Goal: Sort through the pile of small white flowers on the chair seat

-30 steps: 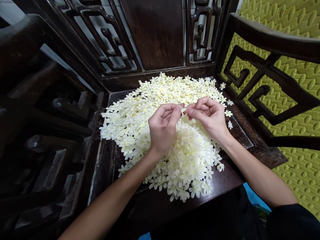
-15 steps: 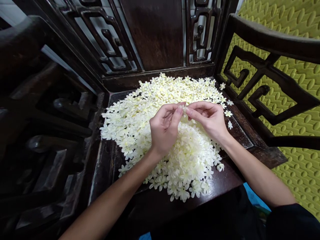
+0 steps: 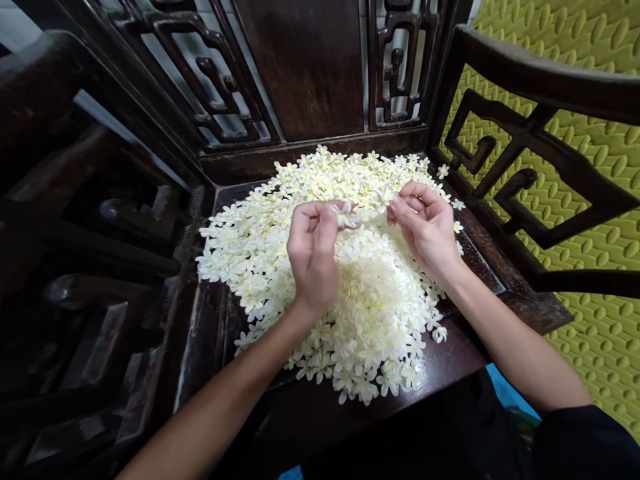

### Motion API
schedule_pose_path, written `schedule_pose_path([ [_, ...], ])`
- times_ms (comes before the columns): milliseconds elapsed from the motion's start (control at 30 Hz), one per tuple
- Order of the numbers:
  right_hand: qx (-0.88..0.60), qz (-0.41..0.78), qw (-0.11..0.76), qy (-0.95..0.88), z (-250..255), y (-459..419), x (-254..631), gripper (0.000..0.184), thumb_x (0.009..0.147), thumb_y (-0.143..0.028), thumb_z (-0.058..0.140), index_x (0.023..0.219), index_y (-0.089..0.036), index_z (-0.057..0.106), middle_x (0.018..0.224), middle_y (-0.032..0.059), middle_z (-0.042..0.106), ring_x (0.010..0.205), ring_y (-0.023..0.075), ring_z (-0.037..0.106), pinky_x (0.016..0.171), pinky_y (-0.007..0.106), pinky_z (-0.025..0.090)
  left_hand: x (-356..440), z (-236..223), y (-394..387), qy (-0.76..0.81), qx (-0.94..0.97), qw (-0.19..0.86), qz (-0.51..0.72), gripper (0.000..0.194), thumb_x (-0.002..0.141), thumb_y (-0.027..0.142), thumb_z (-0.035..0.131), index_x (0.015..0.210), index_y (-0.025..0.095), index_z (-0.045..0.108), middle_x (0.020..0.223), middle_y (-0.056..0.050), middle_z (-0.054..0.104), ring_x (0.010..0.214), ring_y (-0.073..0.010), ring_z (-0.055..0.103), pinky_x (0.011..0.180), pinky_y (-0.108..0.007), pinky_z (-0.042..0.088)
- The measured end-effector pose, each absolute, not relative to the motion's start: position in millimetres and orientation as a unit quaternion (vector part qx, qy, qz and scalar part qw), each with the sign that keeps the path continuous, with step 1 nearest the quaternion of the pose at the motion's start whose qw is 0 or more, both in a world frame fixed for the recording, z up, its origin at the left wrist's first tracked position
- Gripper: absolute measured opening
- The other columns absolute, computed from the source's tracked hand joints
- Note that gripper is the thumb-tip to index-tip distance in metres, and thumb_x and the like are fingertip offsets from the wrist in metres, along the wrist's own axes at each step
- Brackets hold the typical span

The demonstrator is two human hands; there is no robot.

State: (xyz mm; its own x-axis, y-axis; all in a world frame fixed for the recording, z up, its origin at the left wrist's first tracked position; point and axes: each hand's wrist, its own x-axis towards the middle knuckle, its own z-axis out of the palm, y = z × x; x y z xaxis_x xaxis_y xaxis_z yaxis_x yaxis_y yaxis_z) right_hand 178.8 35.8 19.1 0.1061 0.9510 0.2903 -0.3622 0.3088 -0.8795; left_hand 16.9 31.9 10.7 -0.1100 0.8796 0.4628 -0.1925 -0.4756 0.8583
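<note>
A wide heap of small white flowers with pale yellow centres covers most of a dark wooden chair seat. Above the heap, my left hand is closed, its thumb and fingers pinching a white flower whose petals look smeared by motion. To its right, my right hand pinches another white flower at the fingertips, petals turned towards the left. The two hands are apart, with part of the heap visible between them. Whether the flowers are real or artificial I cannot tell.
Behind the heap rises the carved chair back. An openwork armrest bounds the right side, with a few loose flowers near it. Dark carved wood stands at the left. Yellow-green textured material lies beyond the right armrest.
My hands, fingertips together before, have moved apart: the left slightly left, the right up a little. A white flower now shows clearly in each hand.
</note>
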Motion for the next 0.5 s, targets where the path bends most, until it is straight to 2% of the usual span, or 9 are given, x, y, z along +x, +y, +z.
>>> schedule_pose_path([
  [67, -0.32, 0.485, 0.681, -0.445, 18, 39, 182, 0.023, 0.079, -0.025, 0.085, 0.093, -0.022, 0.067, 0.082, -0.001, 0.063, 0.07, 0.0103, 0.058, 0.065, 0.025, 0.053, 13, 13, 31, 0.329, 0.536, 0.387, 0.674, 0.016, 0.099, 0.027, 0.048, 0.087, 0.021, 0.058, 0.097, -0.006, 0.07, 0.089, -0.0184, 0.066, 0.079, -0.035, 0.057],
  [133, -0.325, 0.485, 0.678, -0.446, 19, 39, 183, 0.025, 0.078, -0.028, 0.085, 0.095, -0.023, 0.066, 0.082, -0.0014, 0.062, 0.07, 0.0105, 0.057, 0.066, 0.026, 0.053, 10, 17, 30, 0.33, 0.556, 0.353, 0.676, 0.029, 0.097, 0.022, 0.043, 0.071, 0.021, 0.057, 0.089, -0.007, 0.071, 0.091, -0.0204, 0.066, 0.085, -0.038, 0.054],
  [233, -0.329, 0.492, 0.668, -0.451, 20, 39, 179, 0.031, 0.075, -0.031, 0.088, 0.097, -0.023, 0.067, 0.081, -0.002, 0.062, 0.069, 0.0103, 0.057, 0.066, 0.026, 0.053, 8, 20, 31, 0.368, 0.562, 0.3, 0.677, 0.043, 0.1, 0.026, 0.041, 0.058, 0.022, 0.051, 0.075, -0.005, 0.066, 0.086, -0.0206, 0.066, 0.09, -0.04, 0.051],
  [333, -0.312, 0.506, 0.672, -0.441, 20, 38, 176, 0.03, 0.074, -0.027, 0.087, 0.098, -0.021, 0.069, 0.079, -0.0024, 0.062, 0.069, 0.0095, 0.059, 0.065, 0.024, 0.052, 6, 19, 38, 0.429, 0.522, 0.271, 0.685, 0.033, 0.102, 0.033, 0.046, 0.073, 0.022, 0.058, 0.08, -0.004, 0.064, 0.085, -0.0194, 0.065, 0.085, -0.037, 0.053],
  [433, -0.303, 0.508, 0.678, -0.436, 19, 37, 176, 0.027, 0.076, -0.025, 0.085, 0.098, -0.02, 0.069, 0.076, -0.0031, 0.063, 0.069, 0.0092, 0.061, 0.065, 0.024, 0.052, 2, 12, 47, 0.463, 0.552, 0.231, 0.654, 0.019, 0.102, 0.033, 0.048, 0.1, 0.022, 0.063, 0.105, -0.007, 0.069, 0.102, -0.0207, 0.065, 0.093, -0.037, 0.051],
  [500, -0.309, 0.502, 0.674, -0.445, 18, 37, 177, 0.028, 0.077, -0.026, 0.085, 0.099, -0.021, 0.069, 0.075, -0.0036, 0.065, 0.067, 0.0095, 0.062, 0.064, 0.024, 0.052, -1, 6, 50, 0.494, 0.613, 0.228, 0.574, 0.021, 0.098, 0.029, 0.053, 0.117, 0.023, 0.062, 0.121, -0.008, 0.068, 0.117, -0.0246, 0.061, 0.101, -0.042, 0.048],
])
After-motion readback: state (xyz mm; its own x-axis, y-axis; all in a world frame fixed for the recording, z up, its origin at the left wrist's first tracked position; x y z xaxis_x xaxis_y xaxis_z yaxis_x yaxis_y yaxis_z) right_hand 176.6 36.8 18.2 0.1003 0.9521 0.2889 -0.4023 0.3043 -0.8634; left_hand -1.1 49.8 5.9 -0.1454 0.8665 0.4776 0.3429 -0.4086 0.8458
